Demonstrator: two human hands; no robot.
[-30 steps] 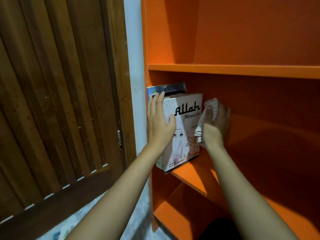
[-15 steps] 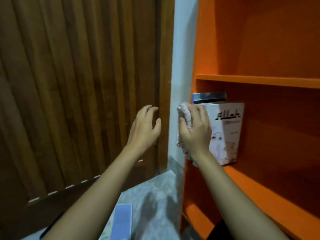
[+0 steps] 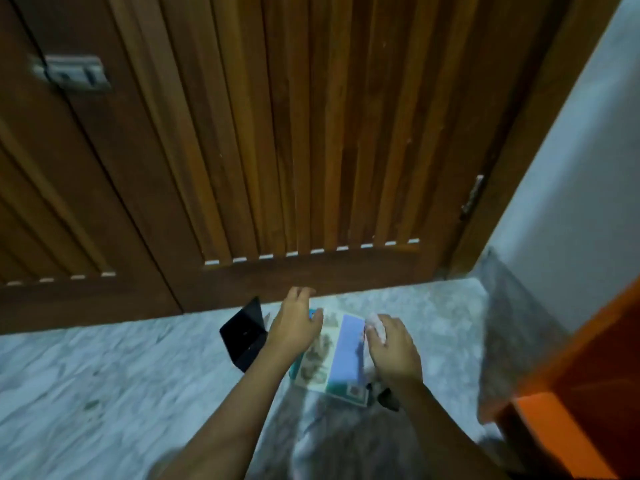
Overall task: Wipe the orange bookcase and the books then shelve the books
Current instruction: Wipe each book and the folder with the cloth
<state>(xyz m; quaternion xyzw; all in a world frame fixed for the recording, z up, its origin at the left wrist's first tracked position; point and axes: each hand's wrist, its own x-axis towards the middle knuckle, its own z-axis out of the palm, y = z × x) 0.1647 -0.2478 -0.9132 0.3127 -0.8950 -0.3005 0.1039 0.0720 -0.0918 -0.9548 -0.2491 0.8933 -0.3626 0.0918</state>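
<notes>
A book (image 3: 334, 358) with a pale blue band and small pictures on its cover lies flat on the marble floor. My left hand (image 3: 296, 323) hovers over its left edge with relaxed fingers, holding nothing. My right hand (image 3: 391, 348) is over the book's right edge and grips a white cloth (image 3: 375, 325) that shows at the fingertips. A black book or folder (image 3: 244, 336) lies just left of the book. Only the orange bookcase's (image 3: 575, 403) lower corner shows at the right edge. The frame is blurred by motion.
A brown slatted wooden door (image 3: 277, 133) stands right behind the books, with a metal latch (image 3: 71, 72) at upper left. A white wall (image 3: 571, 168) runs between door and bookcase. Grey marble floor (image 3: 86, 393) stretches to the left.
The view swung from the bookcase shelf down to the floor. Both hands left the shelved book and dropped over the book on the floor, the right still gripping the cloth.
</notes>
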